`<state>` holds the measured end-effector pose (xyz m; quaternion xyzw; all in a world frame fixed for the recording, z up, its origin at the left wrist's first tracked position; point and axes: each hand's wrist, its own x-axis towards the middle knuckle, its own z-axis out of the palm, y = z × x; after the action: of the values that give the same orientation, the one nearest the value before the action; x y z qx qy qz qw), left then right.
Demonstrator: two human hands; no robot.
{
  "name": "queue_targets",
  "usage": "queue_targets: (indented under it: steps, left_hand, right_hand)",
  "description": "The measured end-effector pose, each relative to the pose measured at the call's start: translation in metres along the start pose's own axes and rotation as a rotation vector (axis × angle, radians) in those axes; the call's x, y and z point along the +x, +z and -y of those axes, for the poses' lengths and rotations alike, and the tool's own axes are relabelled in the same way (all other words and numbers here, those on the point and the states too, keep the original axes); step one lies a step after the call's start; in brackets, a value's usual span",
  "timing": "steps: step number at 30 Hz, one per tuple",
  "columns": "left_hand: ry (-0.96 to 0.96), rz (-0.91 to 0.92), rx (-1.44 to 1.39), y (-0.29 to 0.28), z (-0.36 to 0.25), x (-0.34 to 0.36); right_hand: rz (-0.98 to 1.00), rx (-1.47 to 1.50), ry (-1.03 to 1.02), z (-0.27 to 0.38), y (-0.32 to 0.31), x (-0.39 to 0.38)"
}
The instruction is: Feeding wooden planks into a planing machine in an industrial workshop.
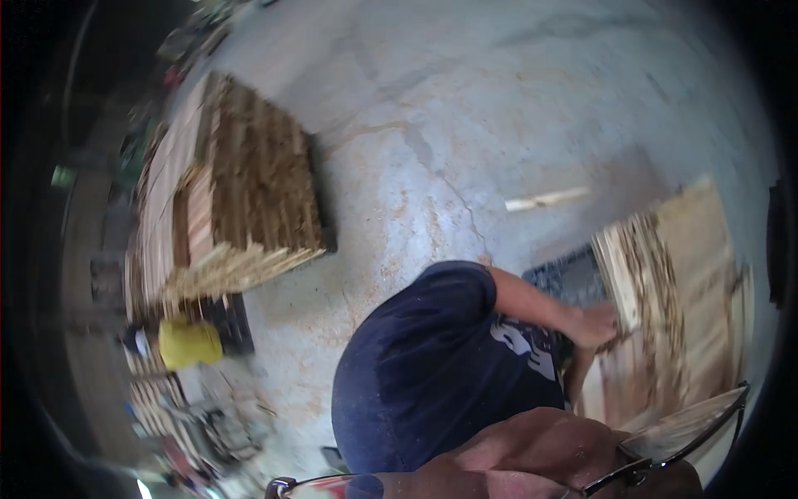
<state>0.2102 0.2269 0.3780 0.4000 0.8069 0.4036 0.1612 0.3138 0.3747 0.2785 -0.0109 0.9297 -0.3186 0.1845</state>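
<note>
My left hand point(594, 324) reaches to the near end of a stack of wooden boards point(702, 241) at the right. It lies against the board ends, but blur hides how its fingers are bent. Just below it shows part of my right forearm point(578, 378); my right hand is mostly hidden behind the left one and the boards. The boards are pale to reddish brown, with rough, uneven edges. My dark blue sleeve and torso fill the lower middle.
A tall block of stacked boards point(262, 166) stands at the left. Below it are a yellow shape point(189, 343), too blurred to name, and assorted clutter point(220, 432). One loose pale strip of wood point(547, 200) lies on the stained concrete floor point(399, 191). A dark slatted base point(569, 279) adjoins the right stack.
</note>
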Motion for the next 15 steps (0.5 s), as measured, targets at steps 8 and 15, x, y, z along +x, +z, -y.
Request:
queue_targets:
  steps: [8,15]
  left_hand:
    - [0.059,0.376,-0.164,-0.030,0.021,0.006]
    - [-0.356,0.440,-0.250,-0.007,0.131,0.023]
  right_hand:
    - [-0.170,0.190,0.143,0.021,0.045,0.027]
    - [-0.189,0.347,0.090,-0.009,0.051,0.064]
